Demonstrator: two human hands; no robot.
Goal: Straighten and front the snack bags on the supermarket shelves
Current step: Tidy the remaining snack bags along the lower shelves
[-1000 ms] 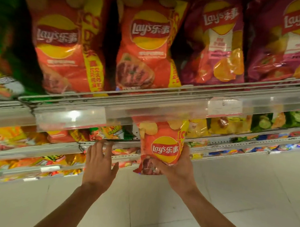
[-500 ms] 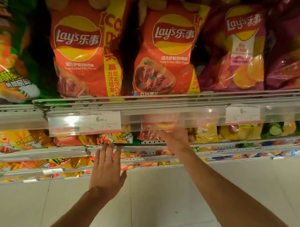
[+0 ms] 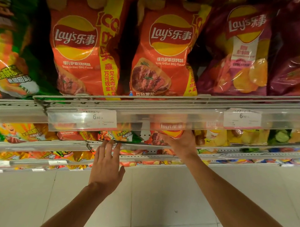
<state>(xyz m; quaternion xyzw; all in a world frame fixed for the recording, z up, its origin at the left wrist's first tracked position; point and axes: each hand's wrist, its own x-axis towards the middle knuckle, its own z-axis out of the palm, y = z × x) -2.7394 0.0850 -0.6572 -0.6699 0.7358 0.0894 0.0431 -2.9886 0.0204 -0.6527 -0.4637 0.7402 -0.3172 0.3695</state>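
One orange chip bag (image 3: pixel 169 132) sits upright on the second shelf (image 3: pixel 215 153), gripped by our right hand (image 3: pixel 179 144) from 6 o'clock; left hand (image 3: pixel 105 166), fingers straight, waits at its 8 o'clock.

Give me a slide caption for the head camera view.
Right hand sets a small orange Lay's bag onto the second shelf; left hand hovers open.

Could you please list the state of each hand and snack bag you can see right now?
right hand: grips a small orange Lay's bag on the second shelf, partly behind the price rail.
left hand: open, fingers straight, fingertips at the shelf edge.
two large orange Lay's BBQ bags: upright, facing front.
purple Lay's bag: upright, facing front.
green bag: leaning, blurred.
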